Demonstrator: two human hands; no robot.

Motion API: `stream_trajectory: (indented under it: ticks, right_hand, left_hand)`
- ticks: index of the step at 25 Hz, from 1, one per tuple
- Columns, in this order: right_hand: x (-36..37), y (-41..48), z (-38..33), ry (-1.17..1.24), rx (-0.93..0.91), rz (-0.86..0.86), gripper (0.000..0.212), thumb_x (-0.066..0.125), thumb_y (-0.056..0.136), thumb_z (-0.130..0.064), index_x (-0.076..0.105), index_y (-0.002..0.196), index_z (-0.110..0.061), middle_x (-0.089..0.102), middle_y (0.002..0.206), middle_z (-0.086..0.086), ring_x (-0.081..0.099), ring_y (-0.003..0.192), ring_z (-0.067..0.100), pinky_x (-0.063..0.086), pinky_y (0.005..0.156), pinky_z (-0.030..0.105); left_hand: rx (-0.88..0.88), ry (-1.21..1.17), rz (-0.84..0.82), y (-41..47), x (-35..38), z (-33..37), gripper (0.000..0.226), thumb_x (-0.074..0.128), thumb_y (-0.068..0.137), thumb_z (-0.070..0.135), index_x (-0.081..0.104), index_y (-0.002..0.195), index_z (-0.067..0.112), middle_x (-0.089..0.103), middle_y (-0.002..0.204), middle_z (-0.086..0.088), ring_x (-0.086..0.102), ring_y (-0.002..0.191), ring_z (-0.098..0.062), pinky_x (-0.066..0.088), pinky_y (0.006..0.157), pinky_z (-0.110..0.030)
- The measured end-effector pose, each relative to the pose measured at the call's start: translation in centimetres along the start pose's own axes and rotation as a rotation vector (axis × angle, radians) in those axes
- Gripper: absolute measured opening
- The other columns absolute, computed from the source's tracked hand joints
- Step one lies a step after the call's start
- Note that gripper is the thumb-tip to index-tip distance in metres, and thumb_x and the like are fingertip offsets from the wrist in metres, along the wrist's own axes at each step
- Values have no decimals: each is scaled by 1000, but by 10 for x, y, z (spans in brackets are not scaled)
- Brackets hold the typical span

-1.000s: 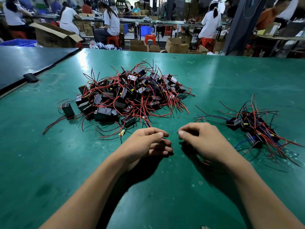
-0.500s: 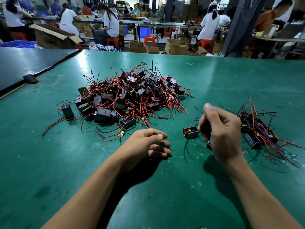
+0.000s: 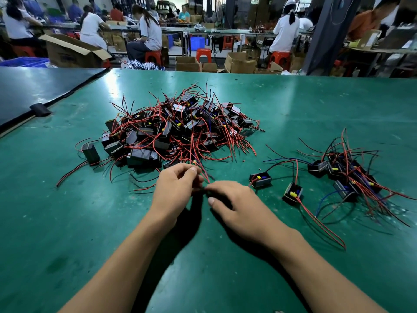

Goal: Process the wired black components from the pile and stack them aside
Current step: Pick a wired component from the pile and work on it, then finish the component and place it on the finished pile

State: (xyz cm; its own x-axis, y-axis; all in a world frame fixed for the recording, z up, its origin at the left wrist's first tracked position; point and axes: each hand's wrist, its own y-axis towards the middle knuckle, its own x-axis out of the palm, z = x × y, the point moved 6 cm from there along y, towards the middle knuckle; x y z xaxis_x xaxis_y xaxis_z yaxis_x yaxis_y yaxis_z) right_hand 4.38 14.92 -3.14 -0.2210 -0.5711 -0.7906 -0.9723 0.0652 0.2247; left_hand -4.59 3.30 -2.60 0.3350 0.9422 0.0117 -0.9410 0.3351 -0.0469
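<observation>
A dark tabletop (image 3: 33,86) abuts the far left of the green tabletop (image 3: 67,222). Beyond them, seated workers (image 3: 147,32), red stools (image 3: 203,54) and cardboard boxes (image 3: 240,62) fill the room. The pile (image 3: 176,129) of wired black components lies left of centre. At its near edge the hands meet: the left hand (image 3: 174,190) pinches red wires (image 3: 204,175), while the right hand (image 3: 239,208) curls downward and I cannot tell whether it grips anything. Two loose components (image 3: 260,180) lie to the right, then the smaller stack (image 3: 345,175).

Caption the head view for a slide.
Left hand pinches red wires beside the right hand, in front of the pile of wired black components; smaller stack at right on green table.
</observation>
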Motion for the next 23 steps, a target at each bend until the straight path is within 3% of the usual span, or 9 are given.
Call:
stream_trajectory:
  ticks: [6, 10, 14, 17, 20, 23]
  right_hand:
    - [-40, 0, 84, -120, 437, 260, 61, 56, 98, -38, 41, 149, -8, 42, 155, 10, 39, 142, 23, 26, 120, 34]
    - [-59, -9, 112, -186, 596, 339, 65, 56, 97, -41, 41, 148, -3, 41, 154, 17, 35, 144, 29, 24, 121, 43]
    - [-56, -8, 89, -172, 453, 388, 52, 61, 96, -34, 56, 138, -4, 54, 144, 13, 46, 136, 26, 29, 119, 39]
    - [-35, -5, 49, -96, 244, 342, 29, 64, 94, -29, 72, 117, -12, 69, 121, 2, 60, 116, 18, 40, 104, 25]
    - [-10, -2, 19, -67, 77, 189, 18, 65, 93, -29, 76, 104, -19, 71, 108, -6, 60, 107, 9, 43, 99, 24]
    - [-7, 0, 11, -27, 43, 168, 15, 66, 93, -25, 77, 101, -19, 71, 106, -8, 59, 105, 4, 42, 98, 19]
  left_hand:
    - [79, 213, -50, -7, 2, 4, 12, 57, 94, 5, 68, 88, 6, 69, 76, -12, 58, 51, -19, 48, 47, -26]
    - [143, 344, -60, -8, 3, 6, 13, 60, 93, 9, 69, 85, 12, 71, 75, -12, 58, 46, -17, 47, 45, -23]
    - [252, 508, 154, -9, -9, 11, 8, 66, 85, 17, 62, 80, 21, 64, 62, -1, 58, 52, -17, 49, 54, -27]
    - [234, 529, 312, -6, -27, 11, 15, 63, 76, 15, 52, 83, 22, 58, 66, 3, 56, 61, -17, 52, 62, -34]
    - [229, 634, 369, -1, -37, 9, 26, 62, 78, 15, 51, 100, 21, 58, 93, 0, 58, 81, -23, 53, 76, -41]
    - [221, 782, 263, 8, -35, 3, 49, 60, 84, 15, 48, 131, 20, 53, 129, -3, 58, 108, -27, 49, 94, -41]
